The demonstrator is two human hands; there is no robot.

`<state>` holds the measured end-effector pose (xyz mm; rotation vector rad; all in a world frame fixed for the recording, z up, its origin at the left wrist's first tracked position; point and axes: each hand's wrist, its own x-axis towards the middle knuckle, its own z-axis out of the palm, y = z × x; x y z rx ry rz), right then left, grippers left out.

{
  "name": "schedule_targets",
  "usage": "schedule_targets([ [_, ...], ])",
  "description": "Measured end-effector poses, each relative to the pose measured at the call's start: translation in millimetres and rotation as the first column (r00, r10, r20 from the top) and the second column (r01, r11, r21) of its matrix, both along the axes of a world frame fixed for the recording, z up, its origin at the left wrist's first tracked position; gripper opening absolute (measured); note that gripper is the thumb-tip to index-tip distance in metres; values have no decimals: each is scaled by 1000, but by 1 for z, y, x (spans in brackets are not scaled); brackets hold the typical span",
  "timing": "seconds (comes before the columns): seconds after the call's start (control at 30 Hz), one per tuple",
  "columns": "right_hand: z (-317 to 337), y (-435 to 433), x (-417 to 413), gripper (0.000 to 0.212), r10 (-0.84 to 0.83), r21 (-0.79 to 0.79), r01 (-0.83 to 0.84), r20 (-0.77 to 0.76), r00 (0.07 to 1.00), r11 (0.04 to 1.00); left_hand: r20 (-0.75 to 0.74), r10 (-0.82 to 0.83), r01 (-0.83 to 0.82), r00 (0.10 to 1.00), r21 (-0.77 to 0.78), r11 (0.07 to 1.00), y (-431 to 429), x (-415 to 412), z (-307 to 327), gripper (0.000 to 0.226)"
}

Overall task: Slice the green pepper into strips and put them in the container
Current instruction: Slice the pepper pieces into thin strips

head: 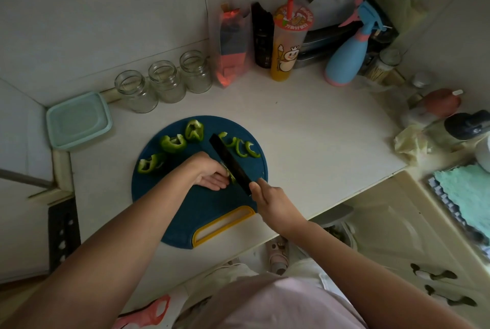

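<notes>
Matt blue plastic cutting board (185, 212), clear glass jars (165, 81), glossy pepper pieces (172, 143)

Cutting board (185, 212): dark blue, plain, with a yellow handle rim (225, 225). Pepper pieces (172, 143): bright green, paler inside. Knife (230, 164): black blade. Container (78, 120): pale mint green. Counter (305, 129): off-white. Three jars (165, 80): clear, colourless. Spray bottle (344, 60): light blue, pink base and trigger. Cup (287, 44): orange contents, printed white cartoon figure, patterned orange lid, red straw (289, 6). Cloth (466, 190): turquoise.
</notes>
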<state>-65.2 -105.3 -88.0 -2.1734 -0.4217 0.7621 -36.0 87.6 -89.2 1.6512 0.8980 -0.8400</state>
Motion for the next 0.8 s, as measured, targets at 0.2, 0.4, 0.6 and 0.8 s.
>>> schedule_targets([
  [0.2, 2, -3, -3, 37, 5, 11, -5, 5, 1000, 1000, 24, 42, -42, 999, 25, 999, -5, -4, 0, 13],
  [0.4, 8, -6, -12, 40, -148, 48, 145, 60, 987, 988, 50, 112, -113, 992, 21, 993, -7, -9, -1, 11],
  [0.6, 8, 8, -27, 32, -32, 27, 29, 116, 993, 999, 73, 237, -240, 969, 35, 970, -15, -16, -4, 16],
  [0.8, -6, 7, -20, 29, 81, -143, -58, 161, 984, 988, 166, 226, -233, 960, 25, 972, -16, -23, -5, 18],
])
